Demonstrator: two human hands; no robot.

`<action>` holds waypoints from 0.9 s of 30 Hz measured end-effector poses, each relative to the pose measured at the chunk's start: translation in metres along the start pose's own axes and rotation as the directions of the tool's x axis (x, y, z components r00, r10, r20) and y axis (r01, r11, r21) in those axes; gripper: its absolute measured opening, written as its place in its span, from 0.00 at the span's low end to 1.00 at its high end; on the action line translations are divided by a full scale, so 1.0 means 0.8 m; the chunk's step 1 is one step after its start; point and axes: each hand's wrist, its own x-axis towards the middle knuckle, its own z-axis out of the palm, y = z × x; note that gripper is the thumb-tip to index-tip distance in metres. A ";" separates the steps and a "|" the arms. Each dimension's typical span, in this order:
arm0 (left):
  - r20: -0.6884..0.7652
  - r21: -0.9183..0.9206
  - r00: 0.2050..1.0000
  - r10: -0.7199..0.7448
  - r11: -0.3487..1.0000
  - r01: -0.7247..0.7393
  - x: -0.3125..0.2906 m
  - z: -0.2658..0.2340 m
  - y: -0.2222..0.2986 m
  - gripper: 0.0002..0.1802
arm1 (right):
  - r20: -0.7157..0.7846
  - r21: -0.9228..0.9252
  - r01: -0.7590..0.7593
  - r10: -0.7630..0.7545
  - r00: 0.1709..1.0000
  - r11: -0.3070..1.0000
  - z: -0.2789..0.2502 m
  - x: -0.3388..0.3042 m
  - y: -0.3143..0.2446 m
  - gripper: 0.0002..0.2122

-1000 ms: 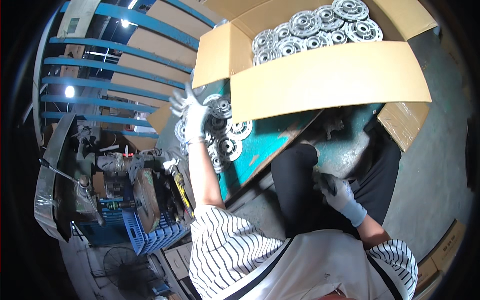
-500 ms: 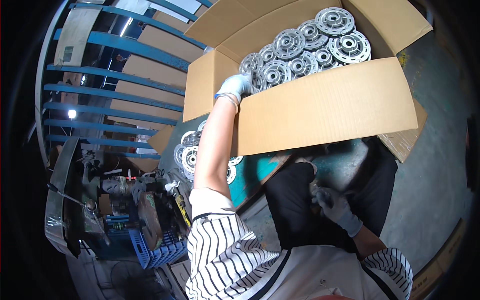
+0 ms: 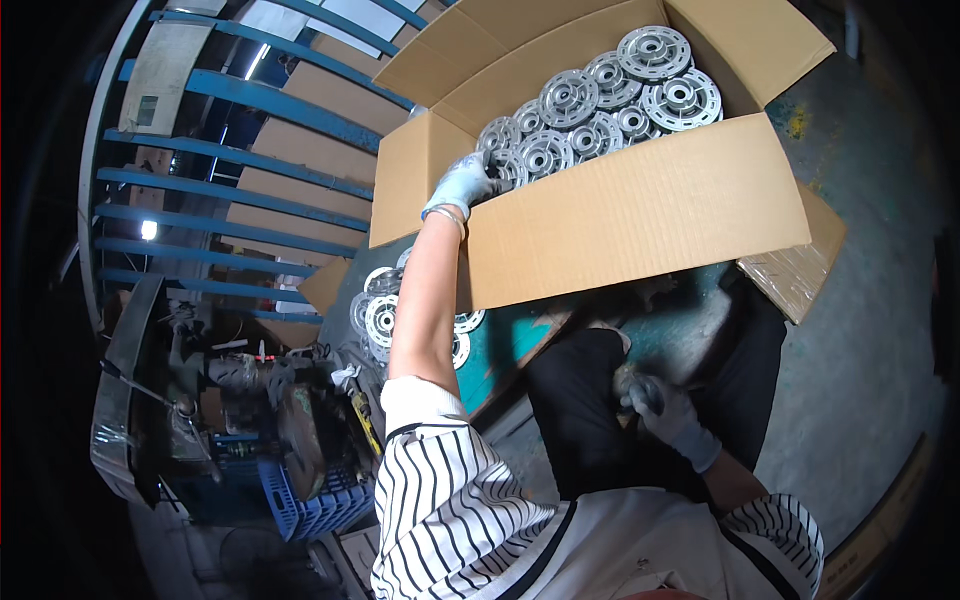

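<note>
Gloves cover both hands in the head view. The left hand [image 3: 462, 185] reaches up and far over the near-left corner of a big open cardboard box [image 3: 640, 205], its fingers [image 3: 490, 180] curled down over the box edge onto a grey metal disc [image 3: 503, 168] at the left end of the load. The fingers lie on the near rim of that disc; whether they actually clamp it cannot be told, since the box wall hides the tips. More metal discs [image 3: 620, 95] of the same round, spoked kind fill the box, packed side by side toward the far right.

The right hand [image 3: 665, 410] sits low and near, at the person's lap, fingers closed into a narrow fist around a small dark object [image 3: 632, 385] that is too hidden to name.

Below the box, to the left of the raised forearm, a second heap of discs [image 3: 380, 315] lies on a teal surface [image 3: 505, 345]. Further left and near stands a blue plastic crate [image 3: 315, 500] beside dark machine parts, with blue metal bars [image 3: 260, 195] behind.
</note>
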 end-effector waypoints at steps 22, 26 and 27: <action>-0.211 -0.433 0.977 -0.024 -0.894 -0.116 -0.386 0.109 0.141 0.36 | 0.228 0.091 -0.302 0.275 0.934 0.949 0.027 -0.015 -0.028 0.14; -0.119 -0.261 0.993 -0.024 -0.964 -0.055 -0.414 0.158 0.142 0.37 | 0.154 0.002 -0.088 0.087 0.984 0.996 0.037 -0.020 -0.023 0.15; -0.104 -0.253 0.994 -0.027 -0.966 -0.052 -0.416 0.163 0.144 0.37 | 0.158 0.000 -0.105 0.103 0.982 0.995 0.039 -0.022 -0.024 0.15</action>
